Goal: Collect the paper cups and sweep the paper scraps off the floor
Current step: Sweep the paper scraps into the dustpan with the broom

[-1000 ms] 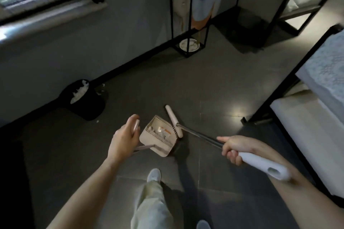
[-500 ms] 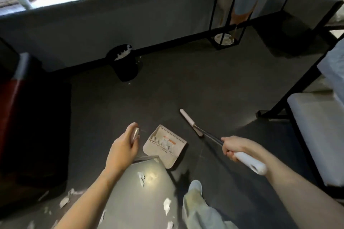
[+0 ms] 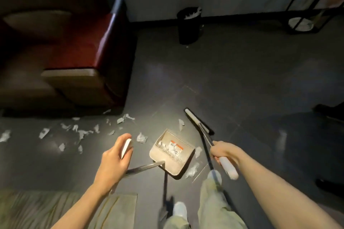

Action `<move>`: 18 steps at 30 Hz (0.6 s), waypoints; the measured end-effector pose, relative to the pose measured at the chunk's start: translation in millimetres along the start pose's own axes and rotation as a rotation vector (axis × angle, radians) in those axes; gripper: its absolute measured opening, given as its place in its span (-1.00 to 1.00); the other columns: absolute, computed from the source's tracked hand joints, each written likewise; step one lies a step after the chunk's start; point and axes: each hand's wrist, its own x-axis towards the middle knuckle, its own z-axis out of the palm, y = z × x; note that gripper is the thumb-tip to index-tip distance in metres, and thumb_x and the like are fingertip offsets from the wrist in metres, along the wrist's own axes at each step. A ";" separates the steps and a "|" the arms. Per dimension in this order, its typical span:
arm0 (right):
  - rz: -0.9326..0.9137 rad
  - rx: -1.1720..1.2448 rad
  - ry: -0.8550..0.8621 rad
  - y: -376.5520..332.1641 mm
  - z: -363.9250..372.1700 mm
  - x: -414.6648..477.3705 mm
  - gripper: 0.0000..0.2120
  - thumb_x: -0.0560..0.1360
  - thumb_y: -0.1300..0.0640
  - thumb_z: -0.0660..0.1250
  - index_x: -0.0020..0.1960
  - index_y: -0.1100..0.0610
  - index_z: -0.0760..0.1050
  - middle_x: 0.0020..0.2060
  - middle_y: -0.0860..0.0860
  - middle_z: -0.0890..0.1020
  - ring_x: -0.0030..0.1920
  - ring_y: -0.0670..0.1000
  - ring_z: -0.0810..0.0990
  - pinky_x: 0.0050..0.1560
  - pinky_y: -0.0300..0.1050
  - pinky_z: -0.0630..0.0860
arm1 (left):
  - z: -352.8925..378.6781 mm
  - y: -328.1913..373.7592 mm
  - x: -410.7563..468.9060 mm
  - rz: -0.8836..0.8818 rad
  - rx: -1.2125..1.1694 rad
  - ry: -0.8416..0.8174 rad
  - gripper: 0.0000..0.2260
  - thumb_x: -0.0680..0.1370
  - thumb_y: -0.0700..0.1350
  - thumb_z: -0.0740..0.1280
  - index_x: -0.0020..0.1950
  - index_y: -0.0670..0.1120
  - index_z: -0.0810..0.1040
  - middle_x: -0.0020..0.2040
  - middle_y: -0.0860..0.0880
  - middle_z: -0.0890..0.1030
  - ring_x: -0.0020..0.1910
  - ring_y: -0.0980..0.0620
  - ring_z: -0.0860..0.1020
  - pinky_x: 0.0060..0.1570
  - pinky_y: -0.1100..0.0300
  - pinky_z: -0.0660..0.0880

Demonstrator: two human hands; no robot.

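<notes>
My left hand (image 3: 113,161) grips the white top of the dustpan handle, whose metal shaft runs down to the beige dustpan (image 3: 172,151) hanging just above the floor. A few scraps lie inside the pan. My right hand (image 3: 224,152) grips the white handle of the broom; its head (image 3: 198,121) is on the floor beyond the pan. White paper scraps (image 3: 83,132) are strewn over the dark floor left of the pan, with more scraps (image 3: 192,170) beside its right edge. No paper cup is visible.
A red and brown armchair (image 3: 74,57) fills the upper left. A black bin (image 3: 189,24) with white paper in it stands by the far wall. A black metal frame (image 3: 301,22) is at the upper right. A striped rug (image 3: 65,210) lies at the lower left.
The view has swung left and down: the armchair and many scraps have come into sight, and the bin has shifted right. Both hands keep their grips; dustpan and broom now sit among the scraps.
</notes>
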 end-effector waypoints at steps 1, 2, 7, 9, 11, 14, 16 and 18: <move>-0.001 -0.053 -0.016 -4.8 10.9 -5.2 -0.60 0.44 0.31 0.13 0.28 0.21 0.34 -0.27 0.11 0.52 -0.40 0.00 0.47 -0.37 -0.20 0.45 | -5.9 -8.4 -13.7 -0.031 -0.003 0.010 -0.73 0.54 -0.18 0.34 0.23 -0.02 0.46 -0.14 -0.02 0.60 -0.26 -0.08 0.55 -0.19 0.05 0.44; -0.004 -0.113 -0.033 -6.5 21.3 -8.6 -0.60 0.45 0.30 0.12 0.29 0.19 0.33 -0.30 0.09 0.50 -0.42 -0.03 0.45 -0.42 -0.22 0.43 | -10.3 -16.6 -27.2 -0.059 0.002 0.018 -0.72 0.54 -0.19 0.34 0.23 -0.02 0.47 -0.12 -0.01 0.59 -0.23 -0.10 0.56 -0.16 0.07 0.44; -0.010 -0.274 -0.123 10.0 70.3 -26.7 -0.48 0.42 0.29 0.10 0.38 0.16 0.29 -0.28 0.10 0.47 -0.40 -0.03 0.42 -0.31 -0.16 0.42 | -20.4 -39.9 -100.0 -0.150 0.018 0.051 -0.72 0.52 -0.24 0.35 0.21 -0.07 0.48 -0.07 -0.01 0.60 -0.18 -0.14 0.58 -0.11 0.09 0.42; 0.011 -0.250 -0.144 23.8 87.2 -37.8 -0.49 0.43 0.29 0.10 0.39 0.17 0.28 -0.27 0.10 0.48 -0.40 -0.03 0.42 -0.29 -0.17 0.43 | -23.8 -46.3 -125.8 -0.179 0.026 0.099 -0.72 0.51 -0.26 0.36 0.20 -0.07 0.49 -0.09 -0.05 0.61 -0.21 -0.17 0.58 -0.13 0.10 0.41; 0.045 -0.171 -0.164 46.5 103.4 -54.3 -0.55 0.44 0.28 0.12 0.33 0.12 0.30 -0.33 0.08 0.48 -0.46 -0.06 0.42 -0.39 -0.22 0.43 | -24.8 -50.9 -156.6 -0.203 0.047 0.145 -0.70 0.51 -0.27 0.36 0.21 -0.06 0.49 -0.10 -0.09 0.62 -0.21 -0.17 0.58 -0.13 0.09 0.40; 0.078 -0.058 -0.210 90.9 123.1 -77.5 -0.57 0.36 0.27 0.14 0.20 0.07 0.44 -0.45 0.04 0.46 -0.53 -0.07 0.40 -0.45 -0.25 0.39 | -18.4 -51.4 -211.0 -0.229 0.052 0.189 -0.69 0.50 -0.29 0.36 0.23 -0.10 0.48 -0.13 -0.11 0.60 -0.21 -0.18 0.56 -0.15 0.09 0.38; 0.091 0.033 -0.289 116.2 129.1 -94.3 -0.62 0.38 0.28 0.12 0.13 0.04 0.47 -0.47 0.01 0.42 -0.54 -0.09 0.37 -0.47 -0.25 0.36 | -12.2 -51.4 -245.2 -0.233 0.066 0.221 -0.69 0.50 -0.30 0.36 0.23 -0.12 0.49 -0.15 -0.13 0.59 -0.19 -0.27 0.58 -0.17 0.08 0.37; 0.137 0.184 -0.360 131.6 125.8 -111.3 -0.85 0.48 0.31 0.10 -0.07 0.16 0.42 -0.49 0.01 0.39 -0.59 -0.11 0.35 -0.53 -0.31 0.34 | -8.0 -52.4 -276.0 -0.260 0.081 0.240 -0.69 0.51 -0.28 0.36 0.23 -0.10 0.49 -0.14 -0.19 0.61 -0.15 -0.31 0.59 -0.18 0.07 0.36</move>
